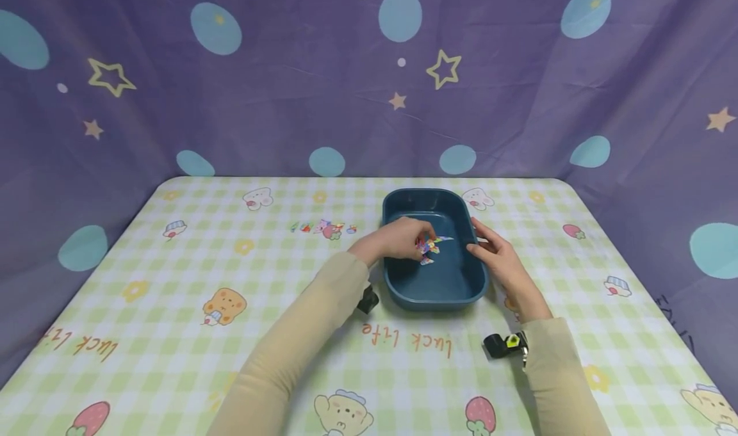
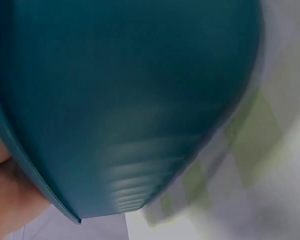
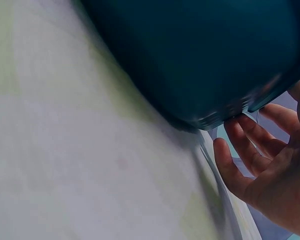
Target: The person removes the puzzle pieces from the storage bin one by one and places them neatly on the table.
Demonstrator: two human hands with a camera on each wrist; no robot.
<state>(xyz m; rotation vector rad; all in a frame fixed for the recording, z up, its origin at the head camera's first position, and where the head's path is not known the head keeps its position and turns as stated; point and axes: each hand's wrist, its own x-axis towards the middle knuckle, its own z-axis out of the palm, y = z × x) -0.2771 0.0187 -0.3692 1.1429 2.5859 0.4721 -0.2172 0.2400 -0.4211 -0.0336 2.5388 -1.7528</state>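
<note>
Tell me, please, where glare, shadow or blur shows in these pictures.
Head view: fairly even light, but the small multicoloured pieces are too tiny to make out; left wrist: pale glare bands streak the dark teal rounded plastic bin; right wrist: soft shadow beside the bin, and the green-and-white checked tablecloth looks blurred.

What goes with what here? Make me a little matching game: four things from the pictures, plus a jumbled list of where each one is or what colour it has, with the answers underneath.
Things:
1. Left grip
2. Right grip
3. Tub
4. Row of small colourful pieces

Places and colours:
A. Dark blue-green
B. Touching the outer right side of the tub
C. On the checked tablecloth, left of the tub
D. Reaching inside the tub

Right pairs: 1-D, 2-B, 3-A, 4-C
</note>
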